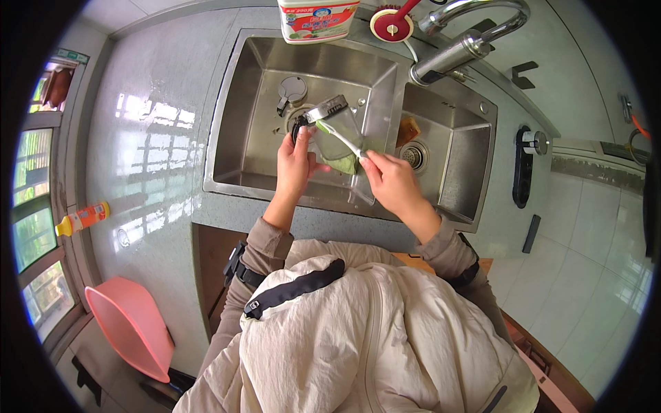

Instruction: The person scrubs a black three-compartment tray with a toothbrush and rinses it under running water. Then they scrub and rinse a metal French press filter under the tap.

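Note:
My left hand (294,168) grips the black handle of a clear glass pot (341,142) with a metal collar (328,107), tilted over the left sink basin. In my right hand (393,180) is a toothbrush (341,137) with a white handle. Its green bristles are against or very near the pot just below the collar; exact contact cannot be told. A round grey lid (293,89) with a black tab lies on the basin floor, close to the drain. Something green, perhaps a scouring pad (343,164), shows below the glass, partly hidden.
The steel double sink (248,113) has a chrome faucet (449,57) at back right. A brown object (408,130) lies in the right basin. Behind stand a white tub (317,20) and a red-handled brush (392,26). A yellow-capped bottle (85,218) and pink basin (134,325) are leftward.

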The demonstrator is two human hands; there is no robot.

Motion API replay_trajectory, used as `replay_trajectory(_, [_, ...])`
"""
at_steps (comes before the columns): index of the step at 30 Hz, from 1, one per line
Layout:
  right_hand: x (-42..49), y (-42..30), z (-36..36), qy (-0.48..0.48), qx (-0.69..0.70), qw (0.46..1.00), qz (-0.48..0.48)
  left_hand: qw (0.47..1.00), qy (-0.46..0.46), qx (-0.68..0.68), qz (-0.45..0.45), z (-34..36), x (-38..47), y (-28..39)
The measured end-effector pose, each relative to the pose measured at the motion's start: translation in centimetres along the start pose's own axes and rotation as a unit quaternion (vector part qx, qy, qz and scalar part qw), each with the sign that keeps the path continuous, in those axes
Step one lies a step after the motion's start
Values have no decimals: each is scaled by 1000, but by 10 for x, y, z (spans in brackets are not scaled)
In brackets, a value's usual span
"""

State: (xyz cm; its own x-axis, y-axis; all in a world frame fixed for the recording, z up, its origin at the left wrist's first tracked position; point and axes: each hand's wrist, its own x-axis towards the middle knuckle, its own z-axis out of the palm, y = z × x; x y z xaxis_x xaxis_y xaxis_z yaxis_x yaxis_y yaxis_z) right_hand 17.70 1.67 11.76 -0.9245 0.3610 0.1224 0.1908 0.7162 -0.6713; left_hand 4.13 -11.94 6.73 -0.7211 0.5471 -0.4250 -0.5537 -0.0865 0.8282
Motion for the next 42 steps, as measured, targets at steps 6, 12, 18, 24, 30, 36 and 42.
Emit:
replay_trajectory(6, [2, 0, -7, 31, 9, 997, 75, 995, -17, -82, -45, -11, -1, -9])
replay_trajectory(12, [3, -4, -13, 72, 41, 996, 14, 976, -54, -199, -72, -35, 12, -10])
replay_trajectory(18, [2, -1, -16, 39, 74, 996, 19, 950, -87, -288, -88, -41, 13, -22])
replay_trajectory(24, [3, -11, -13, 12, 35, 999, -39, 953, -110, -256, -117, -53, 15, -39])
replay_trajectory(30, [9, 6, -42, -15, -4, 998, -58, 931, -152, -292, -157, -63, 19, -48])
replay_trajectory(36, [17, 8, -45, 10, -25, 991, -131, 948, -115, -237, -180, -50, 12, -39])
replay_trajectory(42, [22, 14, -52, -8, 9, 990, -142, 930, -141, -284, -186, -46, 9, -28])
